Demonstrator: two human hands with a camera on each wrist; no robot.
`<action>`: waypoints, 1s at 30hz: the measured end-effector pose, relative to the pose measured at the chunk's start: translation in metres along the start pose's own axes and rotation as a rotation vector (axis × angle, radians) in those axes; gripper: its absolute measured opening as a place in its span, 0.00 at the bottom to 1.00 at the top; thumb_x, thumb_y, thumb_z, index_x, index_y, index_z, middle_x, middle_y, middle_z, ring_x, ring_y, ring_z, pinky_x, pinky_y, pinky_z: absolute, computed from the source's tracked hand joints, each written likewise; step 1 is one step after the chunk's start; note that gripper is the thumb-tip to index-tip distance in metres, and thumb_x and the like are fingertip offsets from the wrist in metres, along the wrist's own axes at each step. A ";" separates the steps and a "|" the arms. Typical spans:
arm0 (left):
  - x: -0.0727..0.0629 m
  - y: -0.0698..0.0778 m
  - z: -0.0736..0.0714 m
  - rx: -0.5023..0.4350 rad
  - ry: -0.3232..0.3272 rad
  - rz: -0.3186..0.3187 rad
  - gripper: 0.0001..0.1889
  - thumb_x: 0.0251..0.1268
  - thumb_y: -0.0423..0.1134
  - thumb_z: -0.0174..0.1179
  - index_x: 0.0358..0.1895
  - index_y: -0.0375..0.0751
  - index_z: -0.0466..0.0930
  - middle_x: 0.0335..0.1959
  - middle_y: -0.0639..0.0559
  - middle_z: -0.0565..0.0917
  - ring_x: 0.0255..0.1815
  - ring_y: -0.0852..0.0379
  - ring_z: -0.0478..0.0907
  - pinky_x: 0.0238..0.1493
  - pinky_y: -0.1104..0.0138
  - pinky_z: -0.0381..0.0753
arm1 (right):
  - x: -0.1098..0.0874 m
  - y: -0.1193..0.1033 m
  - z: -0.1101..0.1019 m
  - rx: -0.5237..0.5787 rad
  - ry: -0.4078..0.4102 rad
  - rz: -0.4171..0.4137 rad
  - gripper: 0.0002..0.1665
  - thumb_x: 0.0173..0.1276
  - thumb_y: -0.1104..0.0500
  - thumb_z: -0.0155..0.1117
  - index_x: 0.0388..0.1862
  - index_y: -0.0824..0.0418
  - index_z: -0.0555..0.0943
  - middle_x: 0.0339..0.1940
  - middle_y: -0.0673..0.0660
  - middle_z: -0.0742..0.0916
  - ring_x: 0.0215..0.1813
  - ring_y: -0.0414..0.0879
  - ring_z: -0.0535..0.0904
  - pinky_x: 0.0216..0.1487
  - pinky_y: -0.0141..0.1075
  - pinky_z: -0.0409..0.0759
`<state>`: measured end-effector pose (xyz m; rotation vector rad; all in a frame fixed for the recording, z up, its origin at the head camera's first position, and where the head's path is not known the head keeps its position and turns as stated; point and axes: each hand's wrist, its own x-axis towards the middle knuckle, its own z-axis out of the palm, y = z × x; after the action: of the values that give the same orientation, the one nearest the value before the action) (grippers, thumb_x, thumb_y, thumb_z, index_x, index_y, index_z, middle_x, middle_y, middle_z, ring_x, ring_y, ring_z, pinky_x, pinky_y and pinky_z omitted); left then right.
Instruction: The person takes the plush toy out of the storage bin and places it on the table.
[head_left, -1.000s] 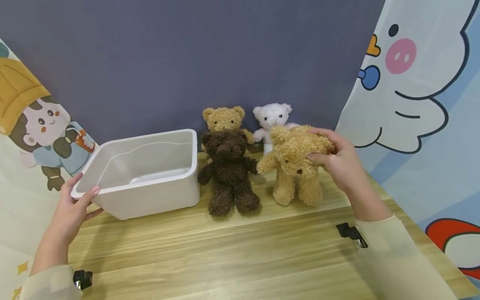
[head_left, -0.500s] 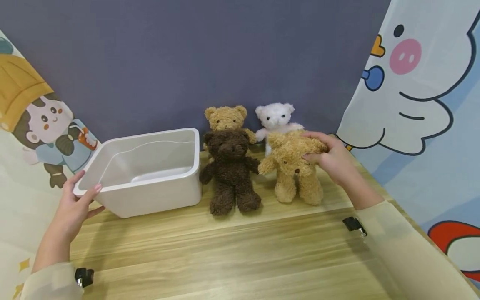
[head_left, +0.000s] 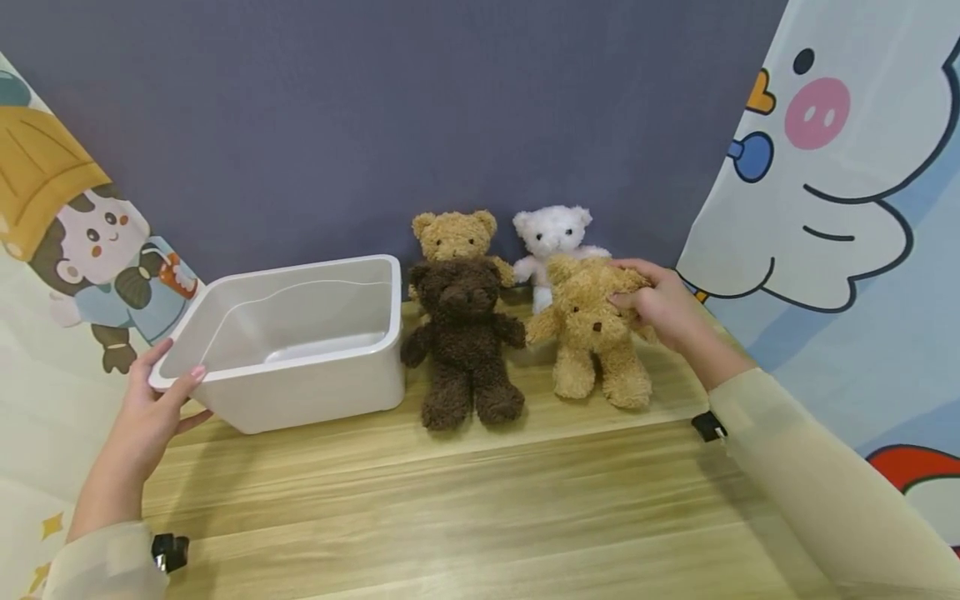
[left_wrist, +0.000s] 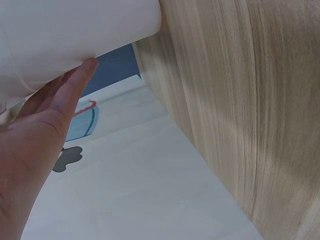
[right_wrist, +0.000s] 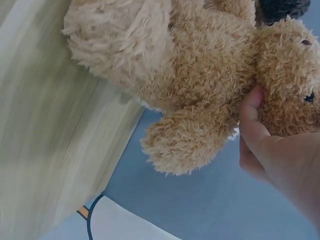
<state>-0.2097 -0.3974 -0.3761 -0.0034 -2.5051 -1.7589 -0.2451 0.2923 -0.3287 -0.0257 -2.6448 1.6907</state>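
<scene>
My left hand (head_left: pixel 146 417) holds the left end of a white plastic bin (head_left: pixel 322 387), with thumb and fingers at its rim. The left wrist view shows fingers (left_wrist: pixel 62 100) against the bin's outer wall. At the right, my right hand (head_left: pixel 663 312) grips a tan teddy bear (head_left: pixel 596 342) by the side of its head. In the right wrist view the thumb presses in near the bear's neck. The tan bear is upright, its feet at the tabletop. Left of it sits a dark brown teddy bear (head_left: pixel 461 358), close to the bin's right end.
Behind the brown bear is another tan bear (head_left: pixel 455 236), partly hidden. A white bear (head_left: pixel 551 229) sits behind the held one. The wooden table (head_left: pixel 450 517) meets a dark grey back panel (head_left: pixel 420 108). Cartoon-printed panels (head_left: pixel 840 200) stand at both sides.
The held tan bear has gone from leaning forward, face down, to more upright, its face now showing. My right hand turned with it. The left hand stays on the bin.
</scene>
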 end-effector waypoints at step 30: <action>-0.003 0.001 0.002 -0.020 0.007 -0.002 0.45 0.85 0.43 0.54 0.88 0.62 0.31 0.79 0.38 0.51 0.47 0.80 0.73 0.36 0.75 0.92 | 0.064 0.006 0.011 -0.229 -0.076 0.059 0.39 0.81 0.60 0.53 0.88 0.49 0.59 0.12 0.45 0.71 0.15 0.41 0.58 0.21 0.40 0.66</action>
<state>-0.2066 -0.3946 -0.3760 0.0047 -2.4834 -1.7814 -0.3094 0.2862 -0.3394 -0.0416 -2.9076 1.4219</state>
